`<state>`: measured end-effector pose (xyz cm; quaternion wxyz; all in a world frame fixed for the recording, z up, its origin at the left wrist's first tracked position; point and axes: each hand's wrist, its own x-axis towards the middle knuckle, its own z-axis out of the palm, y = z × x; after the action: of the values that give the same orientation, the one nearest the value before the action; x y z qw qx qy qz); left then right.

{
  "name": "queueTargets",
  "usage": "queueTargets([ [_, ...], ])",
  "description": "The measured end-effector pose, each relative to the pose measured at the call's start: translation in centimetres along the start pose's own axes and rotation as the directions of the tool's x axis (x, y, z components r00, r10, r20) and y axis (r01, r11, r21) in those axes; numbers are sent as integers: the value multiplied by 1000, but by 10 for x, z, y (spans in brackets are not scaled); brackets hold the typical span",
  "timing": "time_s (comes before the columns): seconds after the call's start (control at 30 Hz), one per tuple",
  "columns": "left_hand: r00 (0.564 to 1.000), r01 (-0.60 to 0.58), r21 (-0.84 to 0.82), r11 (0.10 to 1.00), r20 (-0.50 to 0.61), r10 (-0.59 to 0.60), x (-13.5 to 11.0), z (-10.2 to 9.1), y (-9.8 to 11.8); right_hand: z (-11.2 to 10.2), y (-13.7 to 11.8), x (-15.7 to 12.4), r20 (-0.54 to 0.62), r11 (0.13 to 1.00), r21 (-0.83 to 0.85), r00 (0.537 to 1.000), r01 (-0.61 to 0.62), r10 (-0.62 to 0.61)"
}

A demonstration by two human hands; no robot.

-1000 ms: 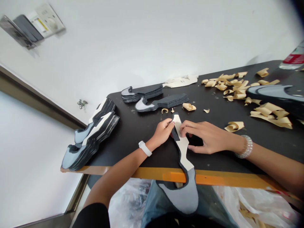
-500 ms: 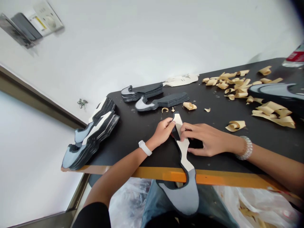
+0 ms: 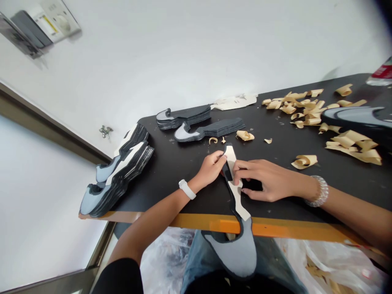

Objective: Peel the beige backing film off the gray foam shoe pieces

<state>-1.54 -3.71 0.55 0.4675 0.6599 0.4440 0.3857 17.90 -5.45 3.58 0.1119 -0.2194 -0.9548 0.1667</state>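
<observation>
Fingertips (image 3: 221,157) of the left hand (image 3: 210,168) pinch shut on the narrow tip of the shoe-upper piece (image 3: 241,206), which runs from between both hands past the table edge (image 3: 199,222). The right hand (image 3: 269,179), fingers bent, presses the cream layer just beside them; whether it pinches cannot be told. Keeping both grips close together should spare the thin layer creasing. Beyond the right fingers lie paper curls (image 3: 304,161).

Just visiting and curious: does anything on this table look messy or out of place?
Tan paper curls lie scattered over the right half of the table. The stack at the left corner juts past the edge, and the piece under the left hand and right hand hangs off the front.
</observation>
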Motion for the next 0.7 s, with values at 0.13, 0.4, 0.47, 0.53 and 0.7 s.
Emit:
queueTargets([
  [0.13,1000,-19,3,1000,5,19,1,0,-2,2,-1,0,-1,1000,1,1000,-5,5],
  [0.4,1000,12,12,1000,4,-12,1,0,-4,5,1,-1,7,1000,13,1000,-19,19],
  [0.47,1000,14,14,1000,8,-15,2,0,-4,6,3,-1,13,999,36,1000,-16,15],
  [0.53,1000,18,16,1000,11,-18,2,0,-4,7,4,0,20,997,68,1000,-20,19],
  [0.7,1000,7,27,1000,0,-7,3,-1,-4,5,5,0,34,995,92,999,-27,24],
])
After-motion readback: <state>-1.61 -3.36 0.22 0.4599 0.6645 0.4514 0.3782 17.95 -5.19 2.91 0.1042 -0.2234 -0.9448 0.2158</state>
